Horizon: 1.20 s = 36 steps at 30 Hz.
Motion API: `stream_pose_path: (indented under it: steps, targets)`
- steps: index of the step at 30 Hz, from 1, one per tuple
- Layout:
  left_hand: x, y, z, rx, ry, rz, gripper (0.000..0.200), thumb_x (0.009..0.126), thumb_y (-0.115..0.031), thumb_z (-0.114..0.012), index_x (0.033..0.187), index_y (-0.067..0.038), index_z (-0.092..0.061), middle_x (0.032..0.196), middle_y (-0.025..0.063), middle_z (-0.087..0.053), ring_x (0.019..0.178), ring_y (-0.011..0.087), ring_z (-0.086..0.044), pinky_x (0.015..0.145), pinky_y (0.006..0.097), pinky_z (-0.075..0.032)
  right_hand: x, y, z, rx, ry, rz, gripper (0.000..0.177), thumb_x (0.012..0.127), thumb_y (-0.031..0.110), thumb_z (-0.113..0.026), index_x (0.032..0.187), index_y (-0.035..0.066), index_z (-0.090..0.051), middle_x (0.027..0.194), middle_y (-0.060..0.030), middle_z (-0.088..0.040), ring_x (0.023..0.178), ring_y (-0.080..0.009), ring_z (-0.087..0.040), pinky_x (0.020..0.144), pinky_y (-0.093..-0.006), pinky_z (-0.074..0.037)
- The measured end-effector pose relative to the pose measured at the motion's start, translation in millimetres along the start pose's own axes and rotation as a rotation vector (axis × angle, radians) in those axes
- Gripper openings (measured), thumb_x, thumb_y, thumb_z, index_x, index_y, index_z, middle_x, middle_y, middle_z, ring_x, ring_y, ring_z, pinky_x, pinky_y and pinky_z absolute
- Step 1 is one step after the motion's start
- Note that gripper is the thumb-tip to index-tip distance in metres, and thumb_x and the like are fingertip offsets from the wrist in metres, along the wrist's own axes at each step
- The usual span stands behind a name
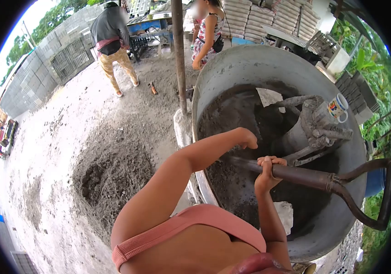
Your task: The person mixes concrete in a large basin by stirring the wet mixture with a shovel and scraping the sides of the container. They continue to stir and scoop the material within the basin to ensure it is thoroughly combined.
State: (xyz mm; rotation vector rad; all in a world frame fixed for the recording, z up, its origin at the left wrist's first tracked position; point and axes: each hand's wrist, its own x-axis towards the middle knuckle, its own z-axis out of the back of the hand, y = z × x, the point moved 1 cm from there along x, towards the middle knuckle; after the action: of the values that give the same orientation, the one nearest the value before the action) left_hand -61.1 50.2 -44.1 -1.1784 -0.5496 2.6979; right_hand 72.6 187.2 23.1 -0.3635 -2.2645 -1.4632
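Note:
My right hand is wrapped around the brown shaft of a shovel. The shovel's D-shaped handle points to the right, and its shaft runs left into a round concrete mixer pan. Its blade cannot be made out. My left hand is bent down at the wrist over the pan, above the shaft, with most of its fingers hidden. Dark grey mix covers the pan floor. From the middle rises a cement-caked hub with mixing arms, and a patterned white mug sits on it.
A metal pole stands by the pan's left rim. Left of it lies a heap of grey sand. An orange-handled tool is on the ground. Two people are farther back, near stacked sacks and hollow blocks.

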Motion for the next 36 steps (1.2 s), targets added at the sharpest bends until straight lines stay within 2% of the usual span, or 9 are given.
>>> stream_pose_path:
  steps: [4,11,12,15,17,23,25,32,36]
  targets:
    - [-1.6,1.0,0.2,-0.036,-0.013,-0.024,0.051,0.086,-0.04,-0.039,0.111,-0.001,-0.06,0.106,0.0165,-0.063,0.095,0.0308,-0.06,0.081,0.0423,-0.046,1.0,-1.5,1.7,-0.035,-0.038,-0.014,0.017,0.081,-0.006,-0.05,0.085,0.006,-0.039,0.073,-0.0084,-0.051,0.063,-0.0153,-0.053,0.069,-0.0337,-0.048]
    - [-8.2,0.2,1.5,0.013,-0.031,-0.067,0.049,0.086,-0.039,-0.04,0.106,0.0,-0.062,0.102,0.0168,-0.064,0.089,0.0308,-0.06,0.076,0.0427,-0.046,3.4,-2.3,5.1,-0.11,-0.067,0.034,0.019,0.081,-0.006,-0.053,0.085,0.006,-0.039,0.073,-0.0088,-0.053,0.065,-0.0147,-0.055,0.068,-0.0327,-0.049]
    - [1.6,6.7,-2.8,-0.034,-0.043,-0.092,0.049,0.087,-0.039,-0.039,0.103,0.0,-0.064,0.101,0.0167,-0.064,0.087,0.0309,-0.06,0.074,0.0433,-0.046,3.4,-3.2,6.1,-0.123,-0.058,0.052,0.019,0.081,-0.006,-0.054,0.084,0.006,-0.039,0.073,-0.0087,-0.053,0.065,-0.0146,-0.056,0.067,-0.0327,-0.05]
    - [41.6,26.1,-10.9,0.243,-0.031,-0.269,0.048,0.089,-0.039,-0.039,0.094,0.001,-0.065,0.095,0.0158,-0.064,0.083,0.031,-0.06,0.072,0.0441,-0.045,3.3,-8.5,10.5,-0.088,-0.126,0.078,0.021,0.08,-0.004,-0.058,0.082,0.005,-0.04,0.07,-0.0082,-0.054,0.062,-0.0141,-0.057,0.062,-0.031,-0.05]
    - [68.6,39.5,-16.4,0.287,-0.06,-0.365,0.048,0.089,-0.039,-0.038,0.093,0.001,-0.066,0.094,0.0153,-0.065,0.081,0.0311,-0.06,0.071,0.044,-0.045,3.4,-12.2,13.5,-0.108,-0.057,0.096,0.02,0.081,-0.005,-0.056,0.084,0.005,-0.039,0.072,-0.0082,-0.053,0.063,-0.0152,-0.057,0.063,-0.0312,-0.05]
    - [7.2,5.7,-3.5,0.367,-0.03,-0.2,0.047,0.089,-0.039,-0.039,0.086,-0.001,-0.067,0.083,0.0128,-0.066,0.074,0.0303,-0.06,0.068,0.0441,-0.044,2.1,-10.0,10.0,-0.102,-0.098,0.076,0.022,0.079,-0.006,-0.058,0.083,0.005,-0.041,0.072,-0.0076,-0.054,0.062,-0.014,-0.058,0.061,-0.0285,-0.05]
    - [-5.1,1.3,-0.2,0.309,-0.077,-0.232,0.045,0.088,-0.036,-0.039,0.082,-0.001,-0.066,0.078,0.0126,-0.065,0.071,0.0294,-0.059,0.065,0.0437,-0.044,2.0,-8.2,8.0,-0.111,-0.104,0.078,0.022,0.079,-0.007,-0.058,0.083,0.006,-0.041,0.072,-0.0076,-0.054,0.062,-0.014,-0.058,0.06,-0.0283,-0.05]
    - [14.0,12.4,-2.9,0.193,-0.1,-0.245,0.041,0.085,-0.032,-0.04,0.08,0.001,-0.064,0.079,0.0132,-0.064,0.068,0.028,-0.057,0.063,0.0418,-0.044,2.6,-10.2,7.2,-0.105,-0.111,0.089,0.022,0.077,-0.008,-0.059,0.082,0.005,-0.041,0.071,-0.0076,-0.054,0.062,-0.0142,-0.058,0.06,-0.0281,-0.05]
    - [4.3,6.5,1.2,0.203,-0.053,-0.21,0.041,0.087,-0.032,-0.039,0.089,0.001,-0.064,0.087,0.0128,-0.064,0.074,0.0268,-0.058,0.067,0.0406,-0.045,2.9,-9.0,5.3,-0.089,-0.136,0.082,0.022,0.077,-0.006,-0.061,0.08,0.005,-0.042,0.069,-0.0064,-0.055,0.06,-0.0116,-0.056,0.056,-0.0268,-0.047]
